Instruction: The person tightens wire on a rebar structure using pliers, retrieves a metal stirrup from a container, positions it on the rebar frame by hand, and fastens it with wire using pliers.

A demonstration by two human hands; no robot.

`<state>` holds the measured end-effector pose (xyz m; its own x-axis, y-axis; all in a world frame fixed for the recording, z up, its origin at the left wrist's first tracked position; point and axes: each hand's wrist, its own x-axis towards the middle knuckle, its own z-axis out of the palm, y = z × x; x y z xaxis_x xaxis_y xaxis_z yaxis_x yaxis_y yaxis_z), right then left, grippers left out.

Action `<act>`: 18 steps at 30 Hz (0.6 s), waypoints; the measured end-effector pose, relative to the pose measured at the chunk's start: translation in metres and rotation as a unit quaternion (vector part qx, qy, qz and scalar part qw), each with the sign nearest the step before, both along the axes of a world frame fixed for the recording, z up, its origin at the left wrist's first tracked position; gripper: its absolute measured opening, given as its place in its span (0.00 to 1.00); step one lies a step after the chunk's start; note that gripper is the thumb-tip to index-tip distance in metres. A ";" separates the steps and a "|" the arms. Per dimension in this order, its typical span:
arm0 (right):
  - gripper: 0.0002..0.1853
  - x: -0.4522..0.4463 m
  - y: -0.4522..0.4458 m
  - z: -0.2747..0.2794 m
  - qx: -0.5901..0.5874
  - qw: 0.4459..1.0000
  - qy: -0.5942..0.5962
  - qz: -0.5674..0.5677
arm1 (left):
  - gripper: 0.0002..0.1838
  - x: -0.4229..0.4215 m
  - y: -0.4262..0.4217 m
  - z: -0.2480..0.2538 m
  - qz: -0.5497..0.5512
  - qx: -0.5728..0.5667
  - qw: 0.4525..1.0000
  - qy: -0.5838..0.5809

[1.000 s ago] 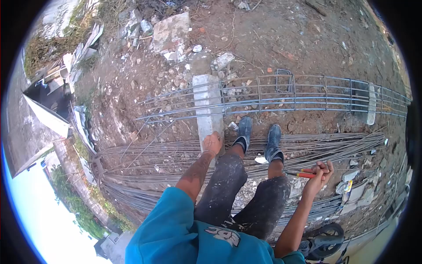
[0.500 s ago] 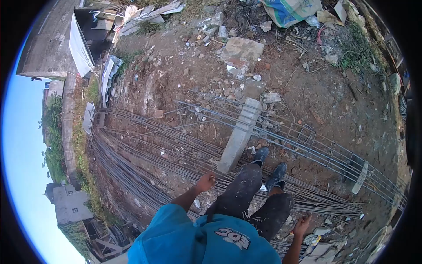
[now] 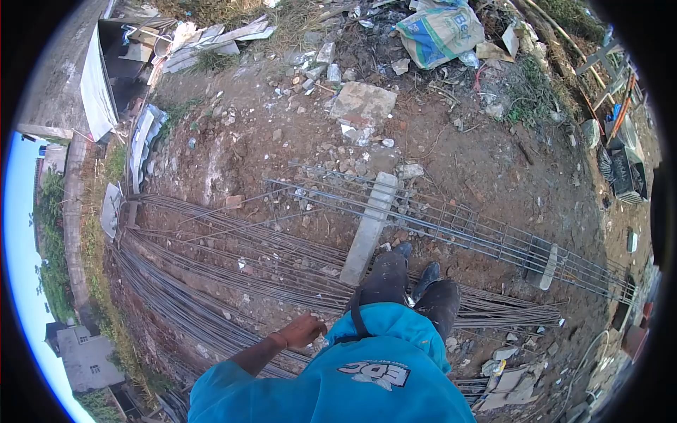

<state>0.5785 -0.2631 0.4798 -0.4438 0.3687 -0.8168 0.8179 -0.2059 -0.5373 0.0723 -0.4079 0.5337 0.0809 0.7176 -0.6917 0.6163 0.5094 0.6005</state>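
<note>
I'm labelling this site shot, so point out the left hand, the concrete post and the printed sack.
Left hand (image 3: 302, 330): head view, on the back of the hand.
Concrete post (image 3: 369, 231): head view, midway along its upper face.
Printed sack (image 3: 441, 34): head view, middle of its visible side.

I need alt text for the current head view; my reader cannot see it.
A left hand, the only hand visible, hangs over steel bars beside a teal shirt; beyond dark boots, a rebar cage crosses a concrete post on rubble-strewn ground.

Left forearm (image 3: 255, 357) reached out at left, angled toward far right; wrist (image 3: 279, 340) nearly straight; left hand (image 3: 303, 330) hung bare, fingers (image 3: 317, 328) loosely bent.
</note>
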 end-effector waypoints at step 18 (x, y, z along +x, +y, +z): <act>0.21 -0.060 -0.057 0.053 0.115 0.905 -0.058 -0.405 | 0.15 -0.059 0.252 -0.052 -0.215 -0.036 0.974 0.054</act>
